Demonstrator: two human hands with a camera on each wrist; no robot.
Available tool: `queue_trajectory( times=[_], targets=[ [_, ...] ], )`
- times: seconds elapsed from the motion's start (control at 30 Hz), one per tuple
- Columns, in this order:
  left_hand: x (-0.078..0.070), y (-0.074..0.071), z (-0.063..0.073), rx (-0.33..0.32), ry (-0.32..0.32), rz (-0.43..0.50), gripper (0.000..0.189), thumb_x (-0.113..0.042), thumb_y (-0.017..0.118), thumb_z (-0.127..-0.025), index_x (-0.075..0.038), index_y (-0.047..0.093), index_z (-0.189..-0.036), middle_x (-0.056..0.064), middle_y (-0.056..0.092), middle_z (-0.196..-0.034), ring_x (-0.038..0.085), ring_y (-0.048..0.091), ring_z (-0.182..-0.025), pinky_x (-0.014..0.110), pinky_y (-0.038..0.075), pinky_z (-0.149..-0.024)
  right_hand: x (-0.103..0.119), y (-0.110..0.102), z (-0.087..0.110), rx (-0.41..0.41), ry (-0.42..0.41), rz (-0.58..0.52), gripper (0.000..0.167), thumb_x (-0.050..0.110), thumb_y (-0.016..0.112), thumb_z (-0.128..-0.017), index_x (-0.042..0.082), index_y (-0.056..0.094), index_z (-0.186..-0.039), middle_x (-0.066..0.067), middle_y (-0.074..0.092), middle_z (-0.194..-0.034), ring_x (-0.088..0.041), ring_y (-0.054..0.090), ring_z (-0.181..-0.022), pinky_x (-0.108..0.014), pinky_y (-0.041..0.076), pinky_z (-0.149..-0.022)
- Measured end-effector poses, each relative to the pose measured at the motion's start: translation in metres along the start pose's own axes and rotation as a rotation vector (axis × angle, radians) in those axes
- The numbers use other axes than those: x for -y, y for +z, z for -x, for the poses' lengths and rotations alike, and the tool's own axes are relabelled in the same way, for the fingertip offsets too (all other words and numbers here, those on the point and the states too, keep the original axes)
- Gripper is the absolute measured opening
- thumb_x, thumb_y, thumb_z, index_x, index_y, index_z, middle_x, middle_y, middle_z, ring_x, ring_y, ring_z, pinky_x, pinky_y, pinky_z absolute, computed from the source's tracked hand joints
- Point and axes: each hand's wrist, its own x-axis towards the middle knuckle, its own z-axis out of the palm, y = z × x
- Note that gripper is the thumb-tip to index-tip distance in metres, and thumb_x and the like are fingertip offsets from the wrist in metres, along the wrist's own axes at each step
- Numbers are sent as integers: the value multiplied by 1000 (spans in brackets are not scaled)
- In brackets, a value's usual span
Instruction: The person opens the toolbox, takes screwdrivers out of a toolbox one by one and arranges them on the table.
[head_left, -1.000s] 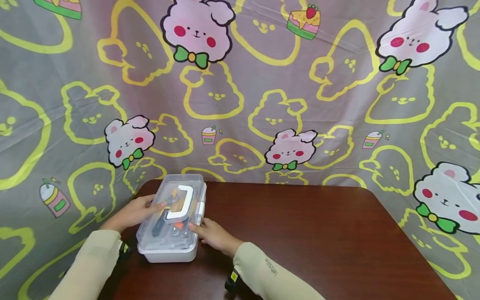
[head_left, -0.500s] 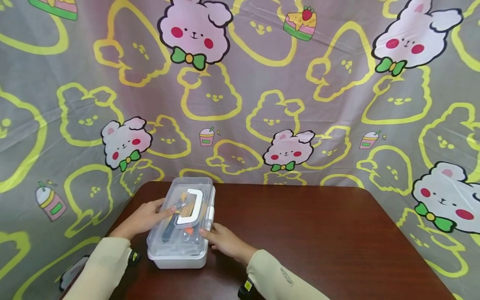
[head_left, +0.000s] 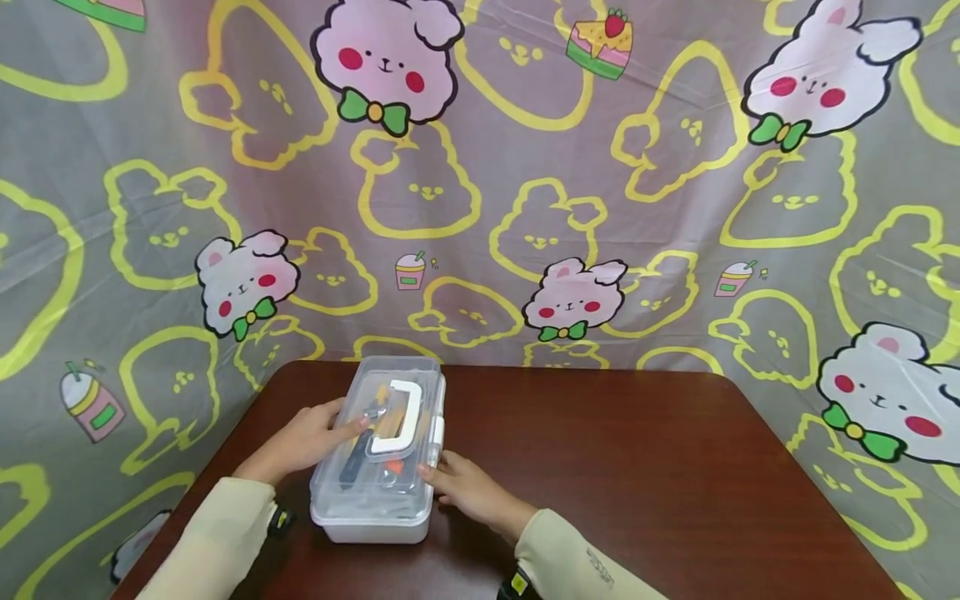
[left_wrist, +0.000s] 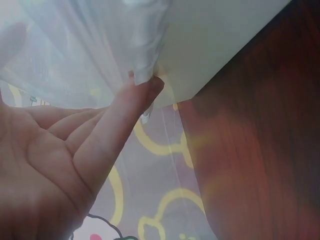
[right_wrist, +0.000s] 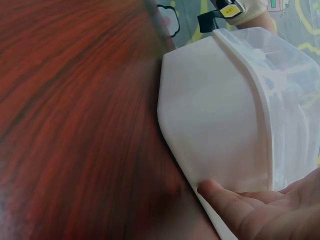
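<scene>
A plastic storage box [head_left: 375, 531] with a white base and clear lid stands on the table's left part. Its lid [head_left: 352, 502] is down and carries a white handle [head_left: 408, 417]. Through the lid show a dark blue item, an orange piece and yellowish items, too blurred to name. My left hand [head_left: 303, 442] grips the box's left side, thumb over the lid. In the left wrist view a finger [left_wrist: 117, 120] touches below the rim. My right hand [head_left: 468, 487] holds the right side near the latch, thumb at the lid's edge. In the right wrist view a fingertip [right_wrist: 210, 189] presses the white wall.
The dark reddish-brown wooden table [head_left: 600, 467] extends to the right of the box. A grey patterned cloth [head_left: 480, 167] with cartoon rabbits hangs behind and on both sides. Both wrists wear black straps with small devices.
The box has slid to the right and slightly nearer across the table, with both hands on it throughout. The head view has shifted a little.
</scene>
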Motion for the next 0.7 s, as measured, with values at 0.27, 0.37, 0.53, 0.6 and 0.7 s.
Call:
queue_trajectory(
  times=[0.27, 0.37, 0.53, 0.6, 0.7],
  targets=[
    [-9, 8, 3, 3, 5, 0, 87, -60, 63, -86, 0, 41, -145, 18, 59, -128, 27, 62, -103, 50, 52, -84, -3, -8, 11, 14, -24, 9, 63, 39, 55, -100, -6, 40, -141, -18, 56, -134, -25, 56, -117, -48, 50, -88],
    [-12, 12, 3, -1, 18, -5, 87, -61, 63, -86, -1, 42, -144, 18, 59, -128, 27, 63, -103, 50, 52, -84, -2, -12, 16, 16, -35, 17, 65, 40, 55, -99, -7, 39, -141, -18, 56, -134, -25, 56, -117, -47, 51, -87],
    [-17, 17, 1, -10, 26, -4, 85, -60, 64, -86, -2, 43, -144, 16, 60, -127, 26, 63, -102, 50, 52, -84, -1, -17, 22, 16, -47, 34, 65, 39, 55, -100, -8, 37, -142, -19, 55, -134, -25, 56, -118, -46, 51, -87],
    [-19, 20, 1, -5, 21, -2, 83, -59, 64, -86, -3, 43, -144, 14, 60, -126, 24, 63, -101, 49, 52, -84, -2, -19, 23, 16, -47, 42, 65, 39, 54, -100, -8, 37, -143, -19, 55, -135, -25, 56, -118, -46, 51, -87],
    [-22, 23, 1, -1, 16, -5, 81, -58, 65, -87, -4, 43, -144, 12, 61, -125, 21, 63, -98, 48, 53, -83, -3, -22, 26, 13, -42, 48, 67, 39, 54, -100, -8, 35, -143, -19, 54, -135, -26, 56, -119, -44, 51, -88]
  ],
)
